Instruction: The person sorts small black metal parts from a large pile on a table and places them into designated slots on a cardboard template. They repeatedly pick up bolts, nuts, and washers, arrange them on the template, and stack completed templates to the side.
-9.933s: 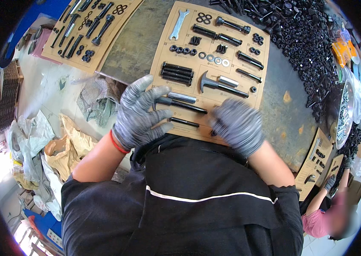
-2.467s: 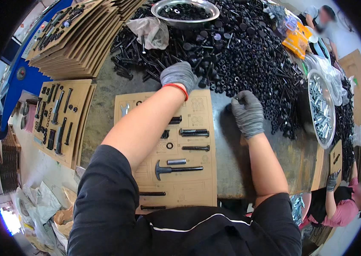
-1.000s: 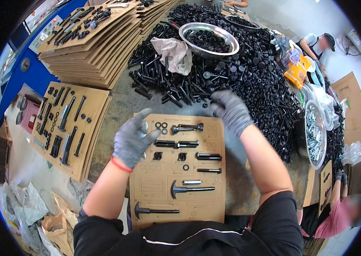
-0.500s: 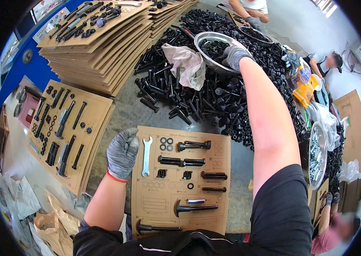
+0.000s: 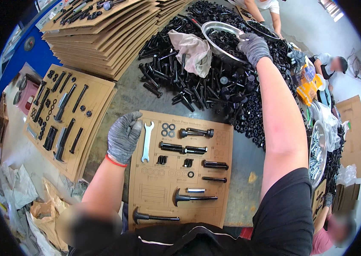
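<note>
My left hand (image 5: 123, 137), in a grey glove, is closed at the upper left edge of a cardboard hardware board (image 5: 152, 187); what its fingers hold, if anything, is hidden. Right beside it on the board lies a silver open-end wrench (image 5: 147, 143). The board also carries black washers (image 5: 168, 130), bolts (image 5: 196, 133), a silver sleeve (image 5: 196, 190) and two T-headed black rods (image 5: 195, 198). My right arm reaches far forward. The gloved right hand (image 5: 255, 48) is at the right rim of a metal bowl (image 5: 208, 30) of small black parts, fingers curled, their contents unclear.
A big heap of black bolts and nuts (image 5: 240, 96) covers the far table, with a pale cloth (image 5: 192, 51) on it. Filled boards (image 5: 71, 123) lie left, below a tall cardboard stack (image 5: 99, 53). A bowl of silver bolts (image 5: 317, 153) stands right. Other people work nearby.
My right hand has drawn back from inside the bowl to its right rim. The left hand stays by the wrench. The whole view has shifted slightly.
</note>
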`<state>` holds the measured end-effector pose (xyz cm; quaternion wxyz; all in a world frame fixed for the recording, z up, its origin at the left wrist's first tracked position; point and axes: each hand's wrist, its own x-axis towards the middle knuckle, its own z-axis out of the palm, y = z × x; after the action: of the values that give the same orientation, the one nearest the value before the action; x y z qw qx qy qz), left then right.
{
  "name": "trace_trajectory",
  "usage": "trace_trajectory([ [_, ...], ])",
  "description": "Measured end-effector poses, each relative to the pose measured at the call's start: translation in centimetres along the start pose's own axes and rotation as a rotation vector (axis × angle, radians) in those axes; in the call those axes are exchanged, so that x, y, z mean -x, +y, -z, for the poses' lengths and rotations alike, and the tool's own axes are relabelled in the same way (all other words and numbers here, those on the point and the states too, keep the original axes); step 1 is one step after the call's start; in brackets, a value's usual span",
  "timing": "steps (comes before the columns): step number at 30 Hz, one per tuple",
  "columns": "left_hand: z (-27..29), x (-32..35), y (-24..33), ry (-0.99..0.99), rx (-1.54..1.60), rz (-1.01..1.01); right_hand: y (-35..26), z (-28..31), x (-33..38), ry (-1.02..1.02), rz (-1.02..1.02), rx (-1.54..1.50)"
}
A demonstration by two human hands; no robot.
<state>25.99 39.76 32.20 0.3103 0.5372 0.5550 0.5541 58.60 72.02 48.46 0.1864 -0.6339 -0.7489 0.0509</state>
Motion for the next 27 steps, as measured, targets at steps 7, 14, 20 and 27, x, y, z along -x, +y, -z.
trace_trajectory([
  [7,0.2,1.4,0.2,0.029,-0.087,-0.082,-6.4,0.5,16.3,-0.066,0.195,-0.857],
  [14,-0.4,6.1,8.4,-0.362,-0.486,-0.482,-10.6,-4.1,36.1,-0.496,0.414,-0.358],
  [20,-1.4,8.3,6.9,-0.495,-0.531,-0.549,-8.5,-4.7,38.3,-0.364,0.397,-0.3],
  [27,-1.6,8.6,6.2,-0.494,-0.634,-0.582,-6.7,2.0,27.9,-0.014,0.329,-0.335],
])
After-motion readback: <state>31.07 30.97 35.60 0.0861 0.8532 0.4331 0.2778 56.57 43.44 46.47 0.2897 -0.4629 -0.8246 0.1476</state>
